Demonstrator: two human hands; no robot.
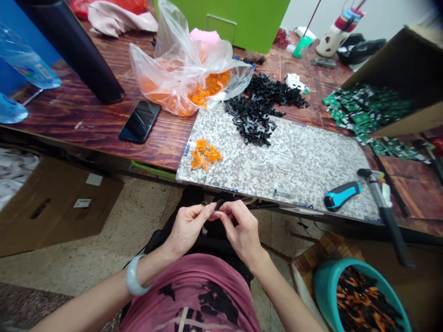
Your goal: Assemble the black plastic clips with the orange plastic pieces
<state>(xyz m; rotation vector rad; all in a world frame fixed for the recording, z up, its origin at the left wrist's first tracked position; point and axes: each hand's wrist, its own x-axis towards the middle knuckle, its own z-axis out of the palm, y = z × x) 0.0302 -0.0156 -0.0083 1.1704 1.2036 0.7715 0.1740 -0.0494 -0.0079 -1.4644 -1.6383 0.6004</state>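
Just in front of the speckled stone slab [311, 152], both hands meet above my lap. My left hand [188, 223] is closed, pinching a small black plastic part [219, 204]. My right hand [242, 227] is closed on the same part from the other side, its thumb and finger partly covering it. On the slab lie a small group of orange plastic pieces [205, 154], a heap of black plastic parts [254, 117] and some thin metal pins [279, 161].
A plastic bag [148, 78] of orange pieces stands behind a phone [140, 121]. At right lie a blue-black handle [342, 195], a hammer [386, 212] and a box spilling green circuit boards [360, 110]. Below is a teal bucket [323, 281] of black and orange parts.
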